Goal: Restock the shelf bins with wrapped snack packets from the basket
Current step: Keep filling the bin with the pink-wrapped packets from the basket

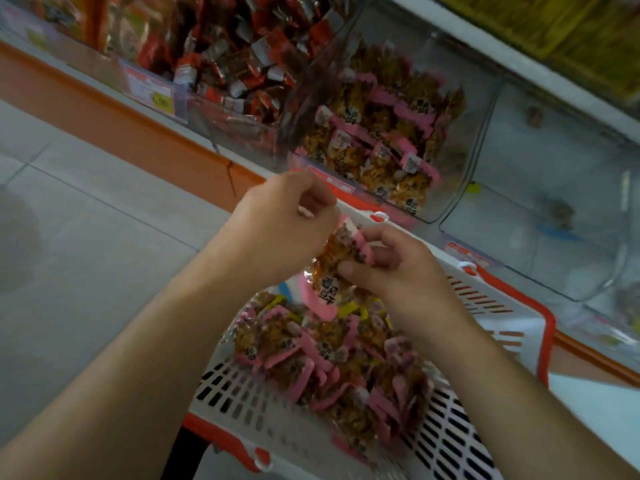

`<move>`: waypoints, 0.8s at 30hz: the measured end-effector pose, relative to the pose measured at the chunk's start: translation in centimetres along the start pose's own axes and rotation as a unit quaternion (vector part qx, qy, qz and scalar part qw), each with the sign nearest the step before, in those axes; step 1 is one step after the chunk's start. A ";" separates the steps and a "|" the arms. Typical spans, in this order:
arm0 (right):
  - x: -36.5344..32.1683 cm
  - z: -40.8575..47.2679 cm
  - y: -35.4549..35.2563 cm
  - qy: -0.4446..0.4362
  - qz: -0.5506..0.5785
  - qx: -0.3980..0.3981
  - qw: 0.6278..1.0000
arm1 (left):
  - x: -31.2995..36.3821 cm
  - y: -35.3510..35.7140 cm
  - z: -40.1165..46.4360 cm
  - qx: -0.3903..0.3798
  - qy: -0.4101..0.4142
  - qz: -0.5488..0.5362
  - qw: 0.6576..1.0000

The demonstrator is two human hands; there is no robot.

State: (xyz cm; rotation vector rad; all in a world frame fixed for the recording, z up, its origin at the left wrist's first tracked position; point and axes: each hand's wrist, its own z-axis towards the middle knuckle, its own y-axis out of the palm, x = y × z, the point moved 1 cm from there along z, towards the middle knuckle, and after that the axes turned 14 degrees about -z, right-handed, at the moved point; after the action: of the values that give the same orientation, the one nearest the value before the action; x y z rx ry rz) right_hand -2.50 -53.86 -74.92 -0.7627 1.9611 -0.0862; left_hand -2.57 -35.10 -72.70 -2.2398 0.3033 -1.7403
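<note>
A white plastic basket point(481, 441) with an orange rim sits below me, holding several pink-edged brown snack packets point(332, 355). Above it, both hands hold a small bunch of the same packets point(341, 261). My left hand point(277, 230) has its fingers curled round the bunch's top edge. My right hand point(391, 268) pinches the packets from the right side. Just beyond the hands, a clear shelf bin point(446, 188) is partly filled with matching pink packets point(384, 133).
Left of that bin stands another clear bin of red-wrapped snacks point(242, 53). To the right, a clear bin point(554, 188) holds only a few packets. An orange shelf base point(114, 116) borders the pale tiled floor point(86, 237) on the left.
</note>
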 end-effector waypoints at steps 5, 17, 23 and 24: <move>-0.1 -1.9 -4.4 -0.047 0.014 0.047 0.998 | 0.7 2.7 -0.2 -0.147 -0.057 -0.130 0.979; 0.8 -0.1 -6.0 -0.112 -0.105 0.156 0.976 | 1.1 5.5 1.5 0.023 -0.044 -0.137 0.989; -1.8 2.6 -6.5 -0.099 -0.072 0.219 0.968 | 0.8 4.6 2.1 0.081 -0.034 -0.198 0.976; -2.7 3.9 -6.8 -0.103 -0.070 0.231 0.965 | 0.7 4.1 2.2 0.102 -0.035 -0.192 0.975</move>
State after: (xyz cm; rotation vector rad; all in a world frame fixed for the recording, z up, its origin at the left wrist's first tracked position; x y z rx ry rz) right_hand 4.78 -56.88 -72.31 -0.5716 1.5999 -0.5123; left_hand -0.24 -38.95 -73.98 -2.3103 -0.3327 -1.7659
